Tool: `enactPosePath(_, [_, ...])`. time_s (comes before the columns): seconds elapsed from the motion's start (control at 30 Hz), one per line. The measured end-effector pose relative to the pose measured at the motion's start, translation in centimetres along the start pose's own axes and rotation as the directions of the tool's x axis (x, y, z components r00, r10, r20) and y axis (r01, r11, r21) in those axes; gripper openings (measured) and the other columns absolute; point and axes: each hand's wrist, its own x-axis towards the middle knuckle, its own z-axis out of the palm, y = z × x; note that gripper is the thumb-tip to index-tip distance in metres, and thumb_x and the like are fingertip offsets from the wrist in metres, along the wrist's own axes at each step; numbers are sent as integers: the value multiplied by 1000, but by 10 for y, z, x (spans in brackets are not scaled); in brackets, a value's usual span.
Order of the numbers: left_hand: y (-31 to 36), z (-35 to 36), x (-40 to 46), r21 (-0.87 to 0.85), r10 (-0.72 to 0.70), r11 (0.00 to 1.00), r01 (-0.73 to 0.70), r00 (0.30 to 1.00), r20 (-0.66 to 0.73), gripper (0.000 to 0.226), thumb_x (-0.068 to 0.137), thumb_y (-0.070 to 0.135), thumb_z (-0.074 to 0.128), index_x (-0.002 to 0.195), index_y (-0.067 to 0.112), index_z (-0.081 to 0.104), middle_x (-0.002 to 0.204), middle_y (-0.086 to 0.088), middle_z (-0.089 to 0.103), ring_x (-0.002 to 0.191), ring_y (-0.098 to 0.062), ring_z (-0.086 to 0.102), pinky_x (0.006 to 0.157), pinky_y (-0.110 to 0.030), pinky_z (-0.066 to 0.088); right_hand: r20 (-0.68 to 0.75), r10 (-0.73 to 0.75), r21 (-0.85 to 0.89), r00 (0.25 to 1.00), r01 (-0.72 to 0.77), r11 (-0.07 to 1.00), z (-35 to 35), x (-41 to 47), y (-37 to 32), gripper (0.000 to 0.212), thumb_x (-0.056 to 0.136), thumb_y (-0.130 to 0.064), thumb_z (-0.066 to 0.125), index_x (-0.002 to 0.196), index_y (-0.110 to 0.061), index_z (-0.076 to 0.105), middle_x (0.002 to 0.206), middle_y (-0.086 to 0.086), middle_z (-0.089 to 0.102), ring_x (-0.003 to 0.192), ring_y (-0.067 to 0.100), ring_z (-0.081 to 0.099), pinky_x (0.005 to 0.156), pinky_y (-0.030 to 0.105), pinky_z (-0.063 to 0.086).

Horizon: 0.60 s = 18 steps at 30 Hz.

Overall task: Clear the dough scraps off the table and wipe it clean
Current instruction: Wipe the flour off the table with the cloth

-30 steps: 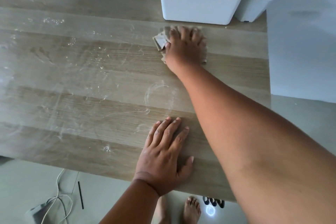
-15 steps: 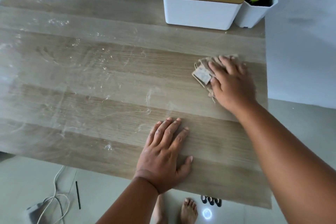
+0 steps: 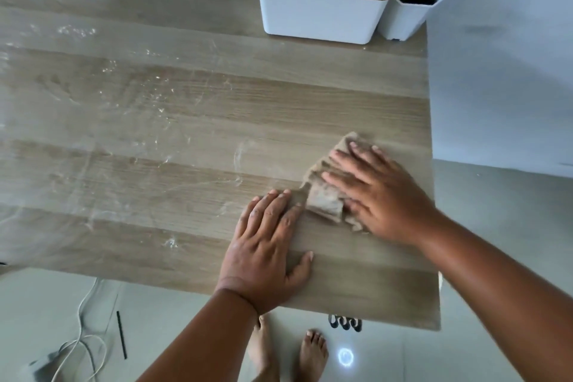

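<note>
Right hand (image 3: 384,192) flat, fingers spread, palm pressing down on crumpled beige-brown cloth rag (image 3: 325,195); no pinch, just open-handed pressure, rag trapped between palm and tabletop. Rag bunched, sticking out from under fingertips on far side and on thumb side; one corner peeking out beyond fingertips. Blurred, so fold detail unclear.

Just beside rag, on thumb side: left hand (image 3: 266,254) lying flat on light wood-grain rectangular table (image 3: 186,121), fingers extended and together, thumb out, holding nothing. Left fingertips next to rag's near edge; touching or not, cannot tell.

Around right hand: table surface looks mostly clean, right-hand table edge just past knuckles.

Further out, across left hand and away from grip: white floury smears and dough specks (image 3: 161,108) streaked over most of remaining tabletop, including curved arc mark (image 3: 238,161) near left fingertips and small white crumb cluster (image 3: 170,242) near front edge. More residue at far left corner region.

Well beyond right fingertips, at table's back edge: white rectangular tissue box with wooden slotted lid (image 3: 322,6), and touching-close beside it white pot with green leafy plant (image 3: 412,6).

Below front table edge: bare feet (image 3: 288,353) on grey floor, white cable (image 3: 83,338), thin dark stick (image 3: 122,335), small glowing ring (image 3: 345,357).
</note>
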Motion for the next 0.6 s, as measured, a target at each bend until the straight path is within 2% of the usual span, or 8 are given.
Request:
enactPosePath(0.03, [0, 0, 0, -9, 1, 1000, -1, 1000, -1, 74, 85, 52, 66, 146, 12, 55, 159, -10, 44, 152, -29, 34, 126, -49, 24, 8, 41, 7, 999, -41, 999, -2, -3, 13, 56, 102, -43, 37, 156, -29, 42, 169, 4, 28, 157, 33, 19, 122, 60, 24])
enactPosePath(0.1, [0, 0, 1, -14, -1, 1000, 1, 1000, -4, 73, 86, 51, 67, 145, 11, 55, 159, -11, 44, 152, -29, 34, 125, -50, 24, -7, 218, 39, 976, -218, 975, -3, 10, 22, 58, 100, -43, 35, 156, -27, 41, 168, 6, 29, 156, 36, 21, 120, 63, 25])
enactPosePath(0.2, [0, 0, 0, -8, -6, 1000, 6, 1000, 1, 73, 86, 51, 66, 145, 10, 56, 159, -12, 43, 152, -30, 34, 125, -51, 25, -61, 540, 83, 839, -535, 841, 1, 57, -6, 57, 98, -42, 40, 153, -28, 46, 168, 7, 28, 155, 42, 19, 122, 63, 18])
enactPosePath(0.27, [0, 0, -1, 1, -16, 1000, 16, 1000, 11, 74, 86, 53, 65, 146, 11, 54, 160, -13, 41, 152, -31, 33, 125, -51, 25, -50, 633, 104, 773, -626, 773, 4, 87, -35, 57, 97, -43, 44, 152, -29, 44, 169, 7, 25, 154, 46, 15, 123, 63, 12])
enactPosePath(0.3, [0, 1, -1, 8, -23, 1000, 23, 999, 22, 76, 85, 53, 64, 147, 11, 52, 161, -13, 40, 153, -31, 31, 125, -52, 25, -51, 632, 117, 774, -623, 773, 5, 95, -49, 57, 97, -43, 44, 152, -29, 45, 169, 8, 25, 154, 46, 15, 123, 63, 12])
enactPosePath(0.43, [-1, 1, -1, 9, -37, 999, 36, 999, 31, 84, 84, 52, 65, 152, 7, 46, 161, -12, 39, 153, -30, 30, 123, -53, 27, -74, 510, 145, 857, -497, 856, 11, 81, -86, 55, 99, -43, 38, 152, -28, 45, 169, 6, 26, 155, 43, 17, 123, 62, 15])
enactPosePath(0.6, [1, 1, 0, -9, -31, 999, 32, 999, 28, 80, 82, 46, 67, 148, 5, 49, 157, -13, 44, 152, -30, 32, 122, -54, 28, -62, 415, 136, 907, -405, 904, 13, 28, -95, 53, 104, -43, 34, 154, -28, 43, 170, 3, 22, 157, 37, 15, 124, 58, 15])
